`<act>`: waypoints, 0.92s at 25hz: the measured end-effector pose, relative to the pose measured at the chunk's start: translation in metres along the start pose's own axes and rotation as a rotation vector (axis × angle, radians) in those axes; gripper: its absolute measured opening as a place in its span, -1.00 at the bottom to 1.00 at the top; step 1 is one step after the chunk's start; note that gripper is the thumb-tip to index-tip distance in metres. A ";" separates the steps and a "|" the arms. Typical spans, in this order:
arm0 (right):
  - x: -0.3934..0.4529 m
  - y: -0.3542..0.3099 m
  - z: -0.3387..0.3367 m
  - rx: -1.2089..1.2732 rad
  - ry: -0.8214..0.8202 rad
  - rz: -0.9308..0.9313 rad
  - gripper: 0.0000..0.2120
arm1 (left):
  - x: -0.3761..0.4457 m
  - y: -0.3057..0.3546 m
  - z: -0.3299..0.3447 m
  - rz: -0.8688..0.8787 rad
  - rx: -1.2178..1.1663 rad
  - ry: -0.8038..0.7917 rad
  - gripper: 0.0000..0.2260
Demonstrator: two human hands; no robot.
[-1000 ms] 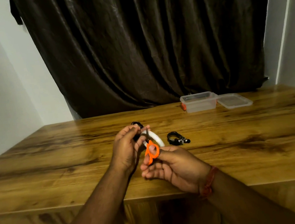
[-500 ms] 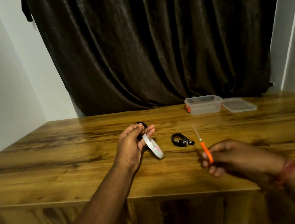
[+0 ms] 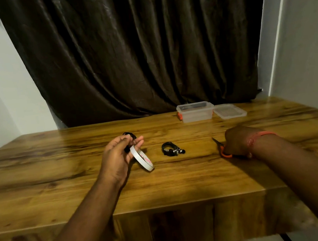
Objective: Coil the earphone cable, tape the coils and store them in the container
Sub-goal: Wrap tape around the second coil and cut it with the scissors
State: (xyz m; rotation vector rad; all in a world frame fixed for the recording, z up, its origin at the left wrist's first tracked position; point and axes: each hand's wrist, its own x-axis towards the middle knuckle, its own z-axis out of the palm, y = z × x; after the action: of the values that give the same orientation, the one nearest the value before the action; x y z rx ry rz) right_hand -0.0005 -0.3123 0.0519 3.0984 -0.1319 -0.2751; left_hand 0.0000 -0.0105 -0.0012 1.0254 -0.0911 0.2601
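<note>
On the left, I am seeing the left hand [image 3: 118, 156] holding a black earphone coil [image 3: 129, 135] between thumb and fingers above the wooden table [image 3: 61, 171], and the white tape roll [image 3: 143, 158] is hanging from the same fingers. I am worrying that the loops are springing loose here, because one hand is carrying two things, and I cannot tell if a cut strip of tape is already on them. In the middle, a second coiled earphone [image 3: 171, 149] is lying alone on the table, well apart from both hands. To the right, the right hand [image 3: 238, 142] is resting on the orange-handled scissors [image 3: 221, 148], fingers curled over the handles; the blade tip is pointing toward the middle coil. Far behind, the clear container [image 3: 195, 112] is standing open with its lid [image 3: 230, 110] just beside, so a long reach is risking a dropped coil.
</note>
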 end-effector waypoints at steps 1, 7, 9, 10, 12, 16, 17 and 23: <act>0.000 -0.001 -0.001 -0.015 -0.004 0.006 -0.76 | 0.000 0.000 0.000 -0.003 0.003 0.001 -0.86; -0.017 -0.014 0.005 -0.042 0.311 -0.140 -0.71 | 0.001 -0.001 -0.002 0.001 0.020 -0.025 -0.86; -0.032 -0.047 0.024 0.207 0.508 -0.366 -0.76 | 0.001 -0.003 -0.002 0.005 0.032 -0.049 -0.85; -0.039 -0.068 0.035 0.372 0.514 -0.465 -0.74 | 0.001 -0.005 -0.002 0.009 0.040 -0.065 -0.85; -0.043 -0.110 0.055 0.650 0.393 -0.589 -0.69 | 0.001 -0.006 -0.001 0.015 0.052 -0.098 -0.83; -0.031 -0.151 0.068 1.196 0.018 -0.621 -0.82 | -0.002 -0.007 0.001 0.019 0.072 -0.151 -0.82; -0.029 -0.152 0.069 1.244 -0.018 -0.623 -0.87 | -0.002 -0.007 0.000 0.021 0.068 -0.152 -0.80; -0.022 -0.113 0.074 1.163 0.169 -0.651 -0.94 | 0.002 -0.004 -0.004 0.066 0.096 -0.171 -0.78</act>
State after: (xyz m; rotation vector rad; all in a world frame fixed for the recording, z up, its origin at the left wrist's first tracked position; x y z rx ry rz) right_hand -0.0259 -0.1998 -0.0209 4.1484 1.1336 0.1401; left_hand 0.0029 -0.0088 -0.0061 1.1408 -0.2694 0.2381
